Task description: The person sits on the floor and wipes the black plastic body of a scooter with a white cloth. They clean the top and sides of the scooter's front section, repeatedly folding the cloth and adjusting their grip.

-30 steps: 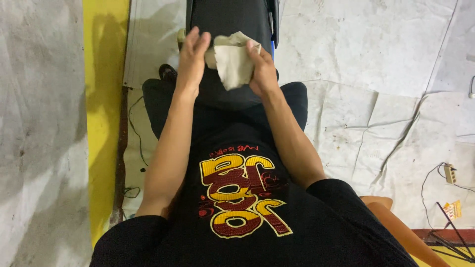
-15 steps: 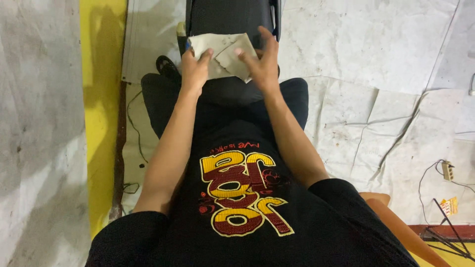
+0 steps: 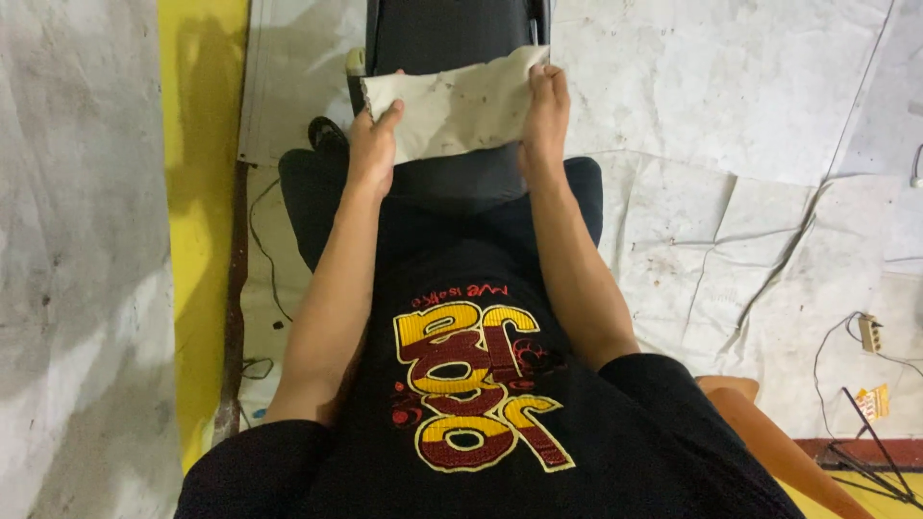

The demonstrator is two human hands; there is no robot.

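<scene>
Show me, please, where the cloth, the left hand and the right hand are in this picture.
cloth [image 3: 452, 111], head view, middle of the stained fabric.
left hand [image 3: 373, 144], head view, back of the hand.
right hand [image 3: 545, 111], head view, back of the hand.

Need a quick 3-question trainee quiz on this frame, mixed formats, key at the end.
1. True or false: only the right hand grips the stained white cloth.
2. The cloth is stretched over which thing? A) a yellow bucket B) a dark seat-like object C) a wooden crate
3. Fill in: the left hand holds the cloth's ____ end, as the person sees it.

Key: 1 false, both hands grip it; 2 B; 3 left.
</scene>
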